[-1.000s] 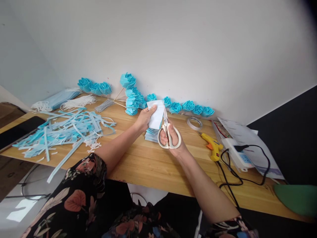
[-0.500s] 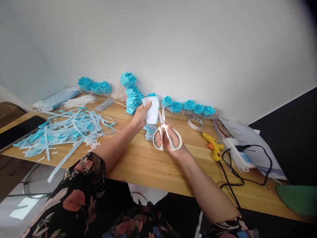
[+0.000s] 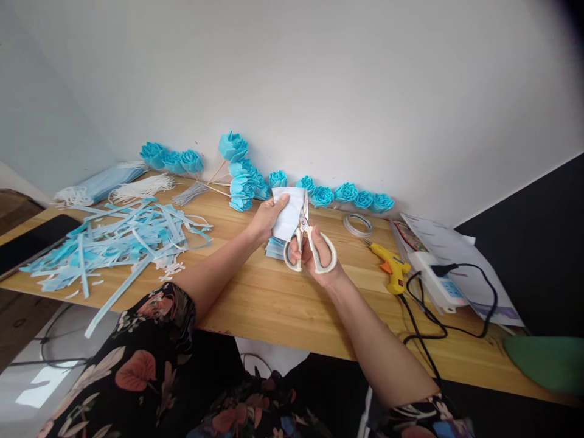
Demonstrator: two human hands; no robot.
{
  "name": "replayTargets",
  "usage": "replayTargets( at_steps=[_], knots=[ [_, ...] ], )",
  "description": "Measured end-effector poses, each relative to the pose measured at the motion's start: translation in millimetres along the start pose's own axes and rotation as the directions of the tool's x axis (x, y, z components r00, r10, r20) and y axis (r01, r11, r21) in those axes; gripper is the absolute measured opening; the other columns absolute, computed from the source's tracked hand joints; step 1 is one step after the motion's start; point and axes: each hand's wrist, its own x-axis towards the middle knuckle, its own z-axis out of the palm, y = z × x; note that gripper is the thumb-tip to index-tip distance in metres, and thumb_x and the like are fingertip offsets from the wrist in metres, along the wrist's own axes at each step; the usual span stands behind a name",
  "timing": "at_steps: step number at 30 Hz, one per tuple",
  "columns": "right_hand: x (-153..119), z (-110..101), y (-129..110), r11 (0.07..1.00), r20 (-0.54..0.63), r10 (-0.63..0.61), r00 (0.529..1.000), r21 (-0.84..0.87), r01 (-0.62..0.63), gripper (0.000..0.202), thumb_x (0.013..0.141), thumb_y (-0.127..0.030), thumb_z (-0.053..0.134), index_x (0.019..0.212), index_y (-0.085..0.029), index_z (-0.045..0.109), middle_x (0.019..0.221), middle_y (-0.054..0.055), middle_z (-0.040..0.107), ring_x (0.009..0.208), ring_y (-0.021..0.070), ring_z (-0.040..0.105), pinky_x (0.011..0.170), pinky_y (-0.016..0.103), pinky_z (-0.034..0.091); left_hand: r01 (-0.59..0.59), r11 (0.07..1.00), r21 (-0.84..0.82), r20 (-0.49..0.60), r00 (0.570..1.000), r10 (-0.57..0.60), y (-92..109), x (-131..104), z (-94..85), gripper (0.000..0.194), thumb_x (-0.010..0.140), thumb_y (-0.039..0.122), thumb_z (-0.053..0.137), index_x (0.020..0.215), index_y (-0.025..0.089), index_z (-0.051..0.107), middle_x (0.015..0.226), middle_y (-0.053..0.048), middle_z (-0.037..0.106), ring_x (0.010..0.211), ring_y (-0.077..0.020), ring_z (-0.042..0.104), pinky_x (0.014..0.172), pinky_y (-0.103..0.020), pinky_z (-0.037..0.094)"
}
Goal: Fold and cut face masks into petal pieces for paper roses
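Pinched between the thumb and fingers of my left hand [image 3: 268, 218] is a pale blue-white piece of mask fabric [image 3: 290, 213], held up above the table. My right hand [image 3: 319, 258] has its thumb and fingers through the handles of white-handled scissors [image 3: 303, 231]. Their blades point upward at the right edge of the fabric, with the handles spread apart. One blade is partly hidden by the fabric. Beneath it, a small stack of light blue fabric pieces [image 3: 275, 248] lies on the wooden table [image 3: 264, 301].
Blue fabric flowers [image 3: 345, 192] line the wall. Cut strips [image 3: 128, 240], face masks [image 3: 103, 182] and a phone [image 3: 39, 243] lie left. To the right are a tape roll [image 3: 358, 225], a yellow glue gun [image 3: 391, 266], a power strip [image 3: 435, 280] and black cords.
The fabric has moved right and slightly down, bringing its right edge against the scissor blades. My left hand moved with it; the view has shifted a little.
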Motion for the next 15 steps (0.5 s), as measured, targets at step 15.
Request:
replayTargets(
  at_steps=[15],
  knots=[
    [2,-1,-1,0.994,-0.086,-0.028,0.996,0.103,0.036,0.053,0.073,-0.074,0.063,0.089,-0.024,0.057,0.063,-0.002,0.055,0.051,0.0137,0.048,0.049,0.028,0.041,0.022,0.999,0.04,0.147,0.989,-0.028,-5,-15,7.9,0.043,0.071,0.054,0.078,0.077,0.014,0.062,0.057,-0.005,0.067,0.04,-0.0161,0.058,0.04,-0.025,0.043]
  ],
)
